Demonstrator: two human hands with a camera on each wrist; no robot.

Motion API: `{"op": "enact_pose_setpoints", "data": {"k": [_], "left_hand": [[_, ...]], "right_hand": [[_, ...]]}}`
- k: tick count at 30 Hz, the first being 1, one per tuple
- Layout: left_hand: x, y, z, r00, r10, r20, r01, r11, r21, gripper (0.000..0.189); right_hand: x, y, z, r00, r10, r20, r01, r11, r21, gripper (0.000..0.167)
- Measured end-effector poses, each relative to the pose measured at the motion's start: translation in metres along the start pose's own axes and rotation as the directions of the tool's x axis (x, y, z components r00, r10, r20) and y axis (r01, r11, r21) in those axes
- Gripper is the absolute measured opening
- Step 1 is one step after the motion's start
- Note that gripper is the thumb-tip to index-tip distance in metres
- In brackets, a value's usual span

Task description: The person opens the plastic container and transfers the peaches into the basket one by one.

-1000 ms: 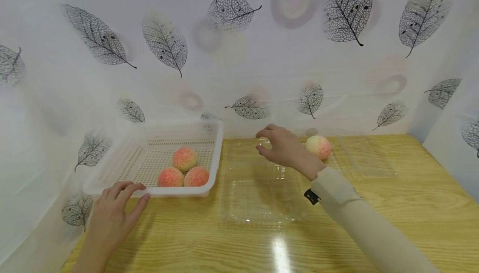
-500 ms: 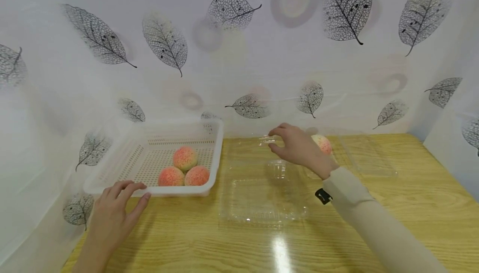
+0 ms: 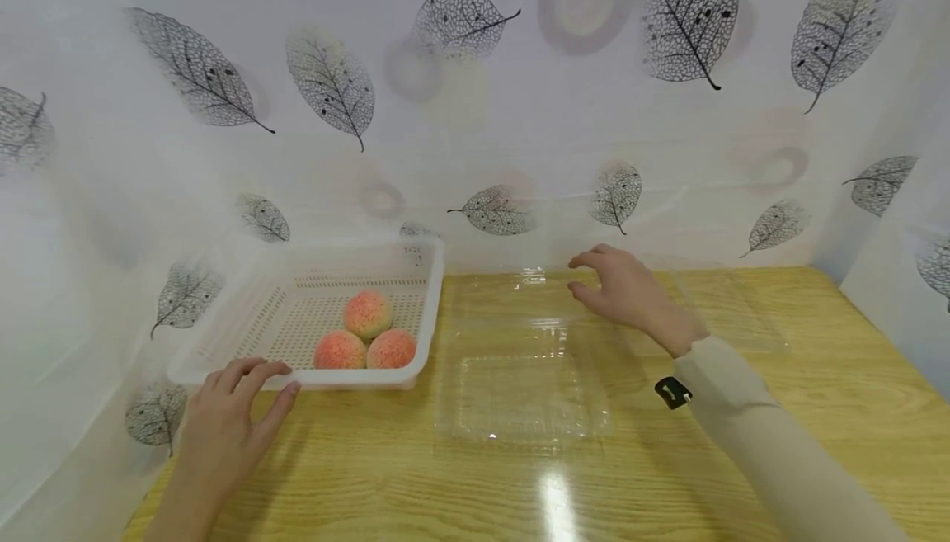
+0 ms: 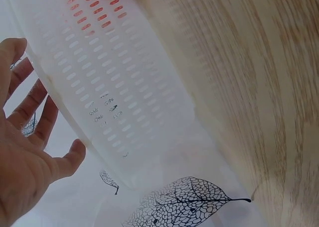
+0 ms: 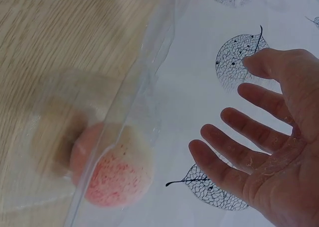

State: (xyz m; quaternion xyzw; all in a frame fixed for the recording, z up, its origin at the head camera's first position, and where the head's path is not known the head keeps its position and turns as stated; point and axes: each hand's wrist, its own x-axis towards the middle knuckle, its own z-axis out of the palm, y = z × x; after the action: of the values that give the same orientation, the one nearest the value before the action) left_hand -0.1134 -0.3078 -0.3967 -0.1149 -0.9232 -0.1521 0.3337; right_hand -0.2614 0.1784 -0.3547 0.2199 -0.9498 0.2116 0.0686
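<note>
My left hand (image 3: 230,418) rests with relaxed fingers on the near rim of a white plastic basket (image 3: 429,311). Inside the basket lie three pink-and-yellow peaches (image 3: 367,314), grouped toward its right side. Above the back right of the table, my right hand (image 3: 627,294) hovers palm down with loosely bent fingers and nothing in them. A single peach (image 5: 124,167) sits in clear plastic near that hand in the right wrist view; the hand hides it in the head view. Left of that hand, a clear plastic clamshell box (image 3: 527,402) lies unfolded on the table.
More clear plastic packaging (image 3: 731,311) lies at the back right of the wooden table (image 3: 816,426). A white curtain (image 3: 505,129) with a leaf print stands close behind and at both sides. A small black device (image 3: 672,393) hangs at the right sleeve.
My right hand has moved right, from over the clamshell's back part to in front of the single peach, which it now covers in the head view. The left hand has stayed put.
</note>
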Motion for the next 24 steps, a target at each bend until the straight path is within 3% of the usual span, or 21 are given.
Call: {"op": "enact_pose_setpoints", "data": {"k": [8,19,24], "left_hand": [[0.000,0.000,0.000,0.999,-0.032,0.018,0.032,0.999,0.002,0.024],[0.001,-0.001,0.000,1.000,-0.027,0.002,0.027,1.000,-0.010,0.025],[0.001,-0.003,0.000,1.000,-0.017,-0.005,0.017,1.000,-0.014,0.025]], "right_hand": [[-0.008,0.016,-0.007,0.998,0.051,0.021,-0.051,0.998,-0.024,0.039],[-0.014,0.040,-0.005,0.997,0.051,0.053,-0.043,0.988,-0.151,0.043],[-0.015,0.050,-0.002,0.995,0.066,0.076,-0.056,0.991,-0.125,0.052]]}}
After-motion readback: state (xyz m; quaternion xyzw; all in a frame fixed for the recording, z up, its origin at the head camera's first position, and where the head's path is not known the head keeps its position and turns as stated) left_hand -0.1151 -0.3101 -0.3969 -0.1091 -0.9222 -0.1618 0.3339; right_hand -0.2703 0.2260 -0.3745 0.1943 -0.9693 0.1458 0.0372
